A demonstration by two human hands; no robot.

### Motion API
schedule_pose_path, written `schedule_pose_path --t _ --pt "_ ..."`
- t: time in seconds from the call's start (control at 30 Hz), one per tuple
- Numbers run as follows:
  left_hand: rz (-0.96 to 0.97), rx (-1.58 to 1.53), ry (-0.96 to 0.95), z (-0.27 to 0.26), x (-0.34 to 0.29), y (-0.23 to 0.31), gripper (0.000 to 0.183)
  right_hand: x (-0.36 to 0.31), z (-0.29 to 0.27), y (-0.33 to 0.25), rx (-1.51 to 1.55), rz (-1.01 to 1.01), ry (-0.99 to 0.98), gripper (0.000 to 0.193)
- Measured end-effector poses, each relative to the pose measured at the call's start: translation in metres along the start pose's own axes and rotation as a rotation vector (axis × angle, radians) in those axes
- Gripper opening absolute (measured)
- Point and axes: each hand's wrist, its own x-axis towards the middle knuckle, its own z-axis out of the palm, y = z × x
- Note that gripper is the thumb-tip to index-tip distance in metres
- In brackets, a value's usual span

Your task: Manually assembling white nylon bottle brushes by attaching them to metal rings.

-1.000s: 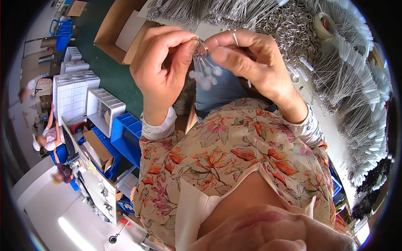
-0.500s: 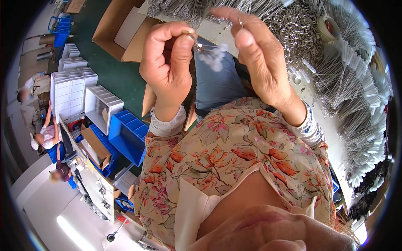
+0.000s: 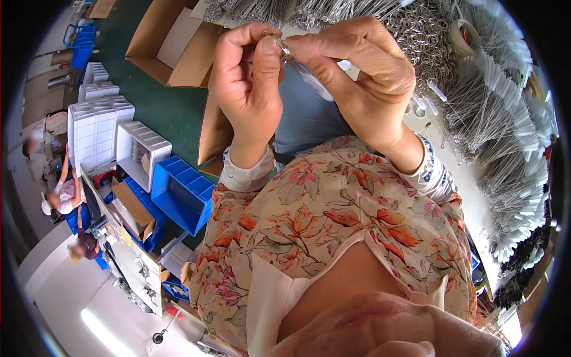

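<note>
My left hand (image 3: 247, 89) is closed, its thumb and forefinger pinching a small metal ring (image 3: 284, 52). Small white-bristled wire brushes (image 3: 315, 82) hang from this ring, between my two hands. My right hand (image 3: 369, 83) comes in against the ring from the other side, with thumb and forefinger bent together. Its fingertips cover whatever they grip there. To the right of that hand, a heap of loose metal rings (image 3: 422, 47) lies on the worktable (image 3: 443, 140).
Piles of thin wire brushes (image 3: 488, 119) cover the table's right side, and more lie along its far edge. A roll of tape (image 3: 465, 37) stands by the rings. An open cardboard box (image 3: 196, 65) is at far left. Blue crates (image 3: 184, 193), white crates (image 3: 143, 152) and other people stand further left.
My right hand has moved left and closed in at the ring; before, it was apart, holding a small shiny piece. The hanging brushes are now partly covered by its fingers.
</note>
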Motion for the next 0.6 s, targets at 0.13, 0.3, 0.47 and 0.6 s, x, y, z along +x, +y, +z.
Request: schedule_pose_path --t 0.13,0.3,0.47,0.6 --pt "0.042 -0.003 0.03 0.003 0.001 0.001 0.012 -0.006 0.0 0.002 0.093 0.054 -0.018 0.016" --pt "0.072 -0.069 0.078 0.003 0.0 0.003 0.012 -0.019 0.009 0.002 0.47 0.374 -0.003 0.014" --pt "-0.134 -0.078 -0.068 -0.019 -0.002 0.006 0.014 -0.007 -0.001 -0.001 0.211 0.237 -0.022 0.012" --pt "-0.101 -0.054 -0.073 -0.022 -0.001 0.006 0.013 0.005 -0.002 -0.012 0.114 0.252 -0.235 0.012"
